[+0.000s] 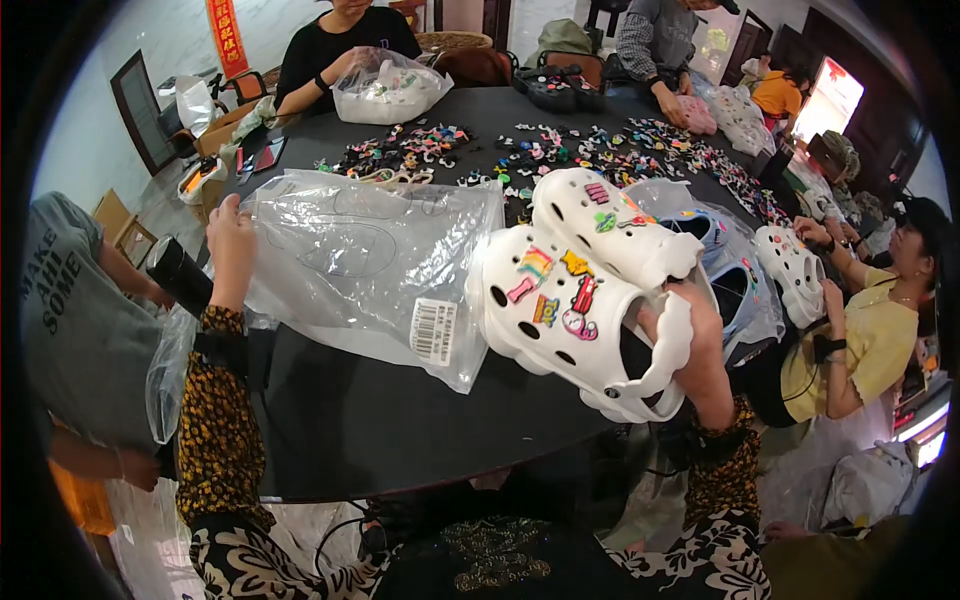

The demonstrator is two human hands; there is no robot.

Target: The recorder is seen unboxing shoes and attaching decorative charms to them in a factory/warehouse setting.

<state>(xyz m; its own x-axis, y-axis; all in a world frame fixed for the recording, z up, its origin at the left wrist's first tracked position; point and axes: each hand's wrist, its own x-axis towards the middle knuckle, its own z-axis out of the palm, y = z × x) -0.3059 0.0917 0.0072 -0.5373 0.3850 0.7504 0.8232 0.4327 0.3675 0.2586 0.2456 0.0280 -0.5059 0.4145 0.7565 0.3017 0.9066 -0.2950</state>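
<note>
My left hand (232,245) grips the left edge of a clear plastic bag (345,290), its fingers closed on it. The bag spreads flat above the black table and bears a white barcode label (433,332). In my right hand (698,345) is a pair of white clogs: the nearer clog (545,335) and the farther clog (600,245) sit side by side, toes pointing left and away. Colourful charms stud both uppers. The fingers of that hand go into the heel openings, partly hidden. The nearer clog's toe is at the bag's right edge.
Loose colourful charms (600,150) lie over the far part of the table (400,420). Bagged blue clogs (735,285) are to the right of my right hand. A dark cylinder (180,275) stands beside my left wrist. People work around the table, one holding a white clog (790,275).
</note>
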